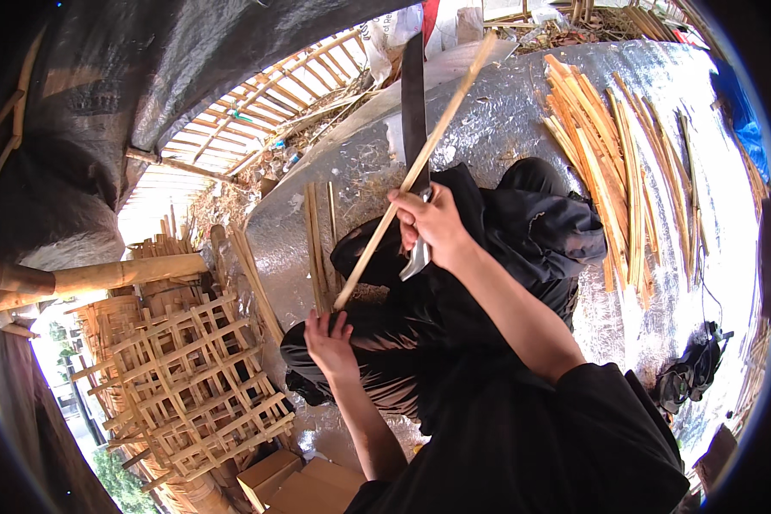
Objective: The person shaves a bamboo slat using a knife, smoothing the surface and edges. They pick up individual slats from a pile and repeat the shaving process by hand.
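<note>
My right hand [430,223] is wrapped round the metallic handle of a long-bladed machete [414,103], its dark blade pointing away from me. Thumb and finger of that same hand also pinch a narrow bamboo strip [441,128], which slants across the blade from upper right to lower left. Just below the strip's lower end, over my thigh, is my left hand [331,347], its fingers spread and not closed round anything. Whether a fingertip touches the strip is hard to tell. More bamboo strips [315,244] lie on the silvery sheet [278,214] beyond my left knee.
A large pile of split bamboo strips [604,154] lies to the right. Woven bamboo lattice [193,377] stands at left, near a thick bamboo pole [128,278]. A cardboard box [308,484] sits at lower left, and a black bundle [690,373] at right.
</note>
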`<state>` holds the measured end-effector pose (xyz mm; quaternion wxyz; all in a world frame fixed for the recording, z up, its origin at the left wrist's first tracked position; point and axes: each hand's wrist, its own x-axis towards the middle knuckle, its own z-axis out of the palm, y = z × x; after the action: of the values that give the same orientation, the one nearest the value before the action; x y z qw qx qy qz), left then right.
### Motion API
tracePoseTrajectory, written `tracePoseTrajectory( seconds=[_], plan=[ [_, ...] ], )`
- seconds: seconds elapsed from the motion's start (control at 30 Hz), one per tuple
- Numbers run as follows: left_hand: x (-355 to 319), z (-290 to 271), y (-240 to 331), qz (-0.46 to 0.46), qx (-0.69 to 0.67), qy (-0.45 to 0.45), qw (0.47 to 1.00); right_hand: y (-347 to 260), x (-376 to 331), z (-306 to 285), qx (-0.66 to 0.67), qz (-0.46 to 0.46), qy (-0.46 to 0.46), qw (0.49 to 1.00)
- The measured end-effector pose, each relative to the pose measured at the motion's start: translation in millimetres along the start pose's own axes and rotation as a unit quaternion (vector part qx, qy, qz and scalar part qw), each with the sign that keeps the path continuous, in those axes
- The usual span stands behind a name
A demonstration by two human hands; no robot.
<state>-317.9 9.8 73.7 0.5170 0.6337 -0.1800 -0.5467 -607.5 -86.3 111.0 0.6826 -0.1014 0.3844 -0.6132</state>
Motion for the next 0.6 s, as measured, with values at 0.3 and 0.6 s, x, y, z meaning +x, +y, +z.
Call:
tracePoseTrajectory(
  seconds=[0.3,0.6],
  plan=[
    [-55,204,176,0.547,0.036,-0.160,0.821,-3,-10,40,-0.513,-0.357,-0.045,0.779],
    [-60,181,215,0.478,-0.125,-0.295,0.818,-13,-21,51,-0.561,-0.304,-0.173,0.751]
  ],
)
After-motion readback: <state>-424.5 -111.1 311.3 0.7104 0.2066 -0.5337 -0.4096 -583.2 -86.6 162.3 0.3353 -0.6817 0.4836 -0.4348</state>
